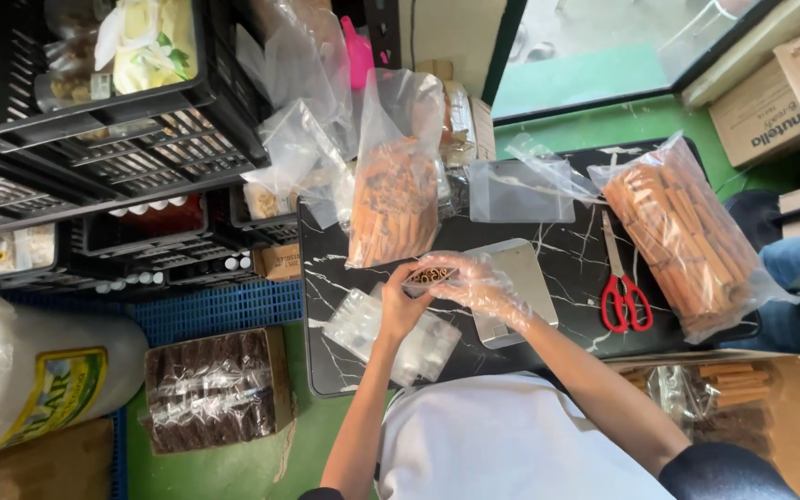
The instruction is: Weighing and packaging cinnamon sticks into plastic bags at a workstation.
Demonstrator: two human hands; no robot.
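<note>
My left hand and my right hand, the right one in a thin clear plastic glove, meet over the black marbled tabletop. Together they hold a small bundle of cinnamon sticks by its ends, just above a small silver scale. A clear bag of cinnamon sticks stands right behind the hands. A larger bag of longer cinnamon sticks lies at the right. Red-handled scissors lie between that bag and the scale. Small clear packets lie under my left wrist.
Black plastic crates with jars and bags stack at the left. A brown wrapped packet and a large white bag sit on the floor. A cardboard box with cinnamon sticks is at the lower right. Another cardboard box sits top right.
</note>
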